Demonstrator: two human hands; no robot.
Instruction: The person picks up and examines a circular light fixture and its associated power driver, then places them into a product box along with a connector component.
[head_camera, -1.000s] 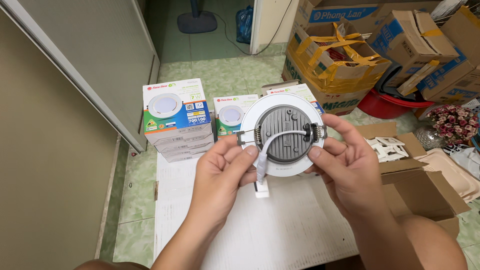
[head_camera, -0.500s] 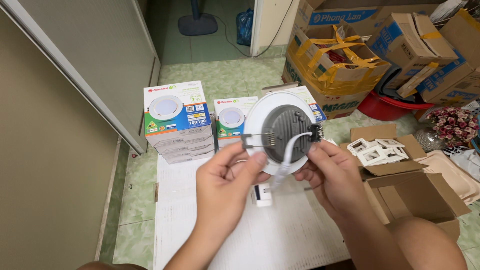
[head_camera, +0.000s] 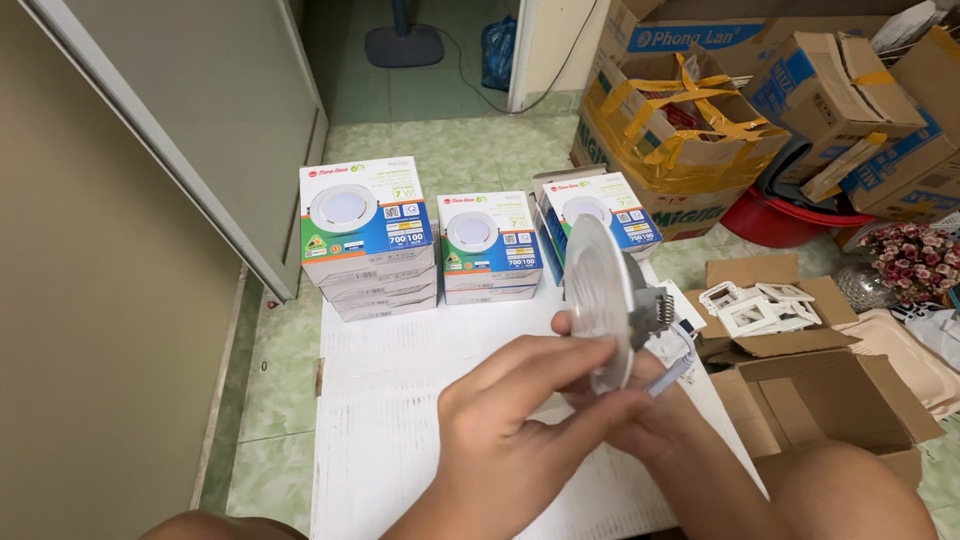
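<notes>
At frame centre, both the left hand (head_camera: 510, 430) and the right hand (head_camera: 655, 425) grasp the round downlight (head_camera: 598, 300) edge-on, fingers clamped on its rim, baring its rear wire (head_camera: 672, 370).

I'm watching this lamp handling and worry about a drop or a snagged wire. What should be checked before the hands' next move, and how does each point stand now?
1. Both hands on the lamp: ok. The left hand and right hand grip the round white downlight, turned edge-on.
2. White wire free: cannot tell; it runs down behind the fingers.
3. Spring clip clear of fingers: ok.
4. Landing spot: ok; the white board lies bare beneath.
5. Stacked lamp boxes out of the way: ok, they stand behind.
</notes>
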